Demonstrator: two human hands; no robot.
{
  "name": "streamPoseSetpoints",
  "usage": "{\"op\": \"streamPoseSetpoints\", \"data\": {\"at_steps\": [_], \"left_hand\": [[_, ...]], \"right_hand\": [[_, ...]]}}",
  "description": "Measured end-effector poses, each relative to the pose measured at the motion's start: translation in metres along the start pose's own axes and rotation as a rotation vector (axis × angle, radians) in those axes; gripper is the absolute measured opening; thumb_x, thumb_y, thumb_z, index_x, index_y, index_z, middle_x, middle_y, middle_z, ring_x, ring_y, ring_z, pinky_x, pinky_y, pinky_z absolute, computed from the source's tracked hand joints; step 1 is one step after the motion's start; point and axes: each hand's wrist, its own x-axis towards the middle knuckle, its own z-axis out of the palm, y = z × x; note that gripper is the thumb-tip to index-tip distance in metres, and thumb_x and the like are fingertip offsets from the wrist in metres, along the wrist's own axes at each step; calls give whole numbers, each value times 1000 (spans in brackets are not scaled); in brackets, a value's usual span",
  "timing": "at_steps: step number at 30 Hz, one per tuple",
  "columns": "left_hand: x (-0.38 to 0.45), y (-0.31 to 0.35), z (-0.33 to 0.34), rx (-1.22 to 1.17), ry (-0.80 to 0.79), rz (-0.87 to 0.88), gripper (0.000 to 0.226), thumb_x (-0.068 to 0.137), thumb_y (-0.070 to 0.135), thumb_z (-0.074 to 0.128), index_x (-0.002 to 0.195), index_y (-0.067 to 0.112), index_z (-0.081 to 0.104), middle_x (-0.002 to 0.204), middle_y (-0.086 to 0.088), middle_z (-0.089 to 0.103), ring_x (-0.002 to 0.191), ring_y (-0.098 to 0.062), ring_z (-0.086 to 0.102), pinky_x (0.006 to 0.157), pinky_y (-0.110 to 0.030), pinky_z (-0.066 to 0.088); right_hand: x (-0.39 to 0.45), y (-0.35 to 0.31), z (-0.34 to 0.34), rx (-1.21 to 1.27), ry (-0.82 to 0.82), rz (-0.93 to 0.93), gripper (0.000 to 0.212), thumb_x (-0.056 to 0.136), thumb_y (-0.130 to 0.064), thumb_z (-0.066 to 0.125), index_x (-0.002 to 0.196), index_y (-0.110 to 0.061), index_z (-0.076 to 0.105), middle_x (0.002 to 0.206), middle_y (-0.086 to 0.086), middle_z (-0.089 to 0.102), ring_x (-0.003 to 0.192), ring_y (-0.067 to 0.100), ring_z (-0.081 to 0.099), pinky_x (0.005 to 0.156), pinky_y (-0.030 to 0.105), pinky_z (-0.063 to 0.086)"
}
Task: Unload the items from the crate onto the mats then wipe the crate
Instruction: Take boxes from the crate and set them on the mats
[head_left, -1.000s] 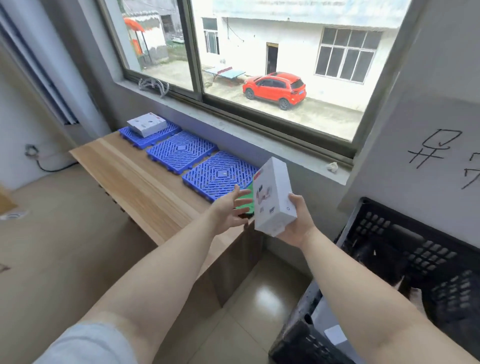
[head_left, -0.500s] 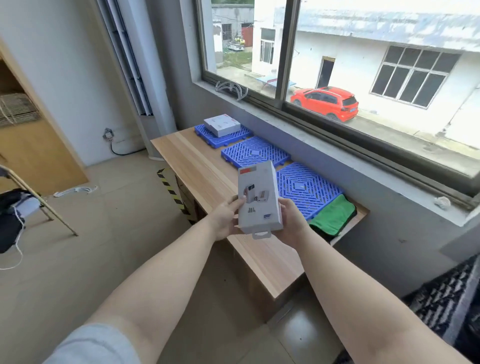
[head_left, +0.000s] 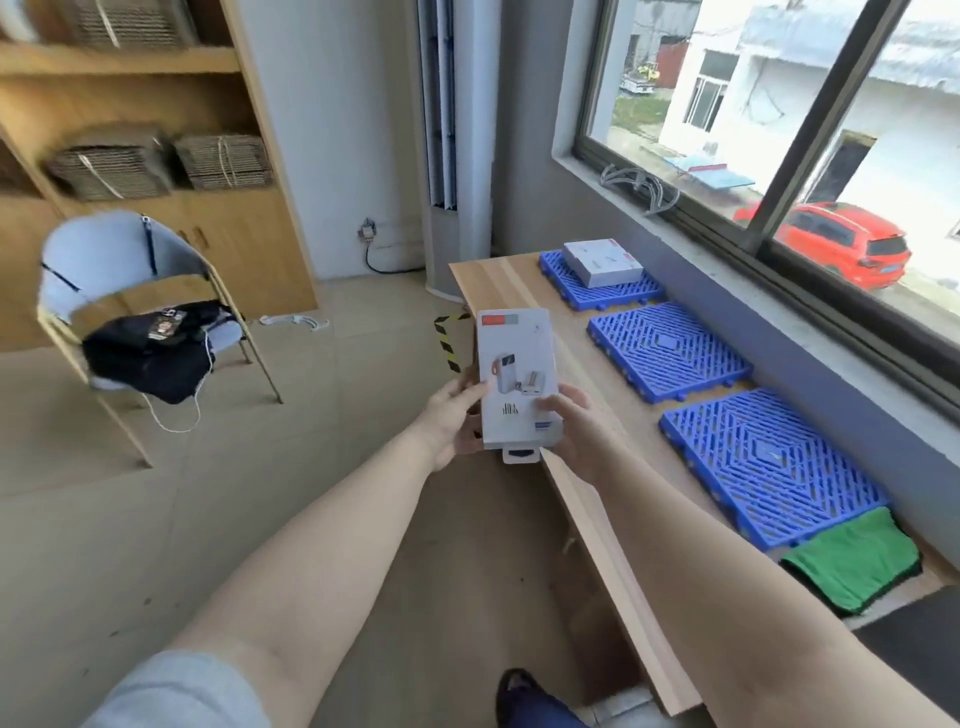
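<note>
The left hand (head_left: 451, 421) and the right hand (head_left: 582, 427) both hold a white power bank box (head_left: 517, 376) over the wooden table (head_left: 524, 296).

Bright daylight enters through the large dark-framed window (head_left: 779, 171) on the right; outdoors slightly overexposed. Wooden shelving unit (head_left: 130, 130) upper left motion-blurred. Wide-angle bending at edges.
</note>
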Motion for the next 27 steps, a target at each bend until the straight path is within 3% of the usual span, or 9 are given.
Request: {"op": "streamPoseSetpoints", "data": {"at_steps": [5, 10, 15, 23, 27], "left_hand": [[41, 31, -46, -68, 67, -18, 39, 93, 16, 62, 126, 37, 60, 100, -5, 74, 83, -23, 68, 70, -36, 56], [112, 65, -59, -185, 248, 97, 32, 90, 14, 69, 121, 14, 63, 88, -3, 77, 77, -16, 71, 61, -30, 55], [177, 115, -66, -225, 270, 181, 20, 91, 12, 66, 110, 19, 69, 97, -4, 76, 83, -16, 70, 73, -32, 53], [264, 163, -111, -254, 228, 237, 31, 93, 9, 61, 124, 16, 66, 107, -5, 74, 92, -17, 68, 76, -30, 53], [305, 174, -136, -191, 187, 211, 36, 95, 8, 58, 130, 17, 62, 116, -6, 71, 99, -19, 67, 77, -30, 54]], "right_hand": [[67, -10, 31, 71, -116, -15, 39, 87, -11, 67, 123, -15, 54, 114, 15, 70, 101, 33, 69, 91, 62, 49], [155, -40, 57, 142, -144, -31, 46, 87, -8, 66, 129, -13, 46, 118, 19, 66, 98, 35, 69, 89, 60, 49], [239, -85, 81, 175, -208, -52, 54, 87, -11, 66, 135, -13, 42, 125, 18, 64, 109, 39, 65, 92, 60, 48], [341, -115, 117, 210, -242, -33, 54, 86, -6, 59, 137, -19, 43, 129, 19, 61, 114, 41, 61, 97, 63, 44], [379, -120, 130, 99, -201, -13, 48, 87, -7, 57, 131, -24, 48, 121, 15, 66, 113, 39, 62, 97, 61, 45]]}}
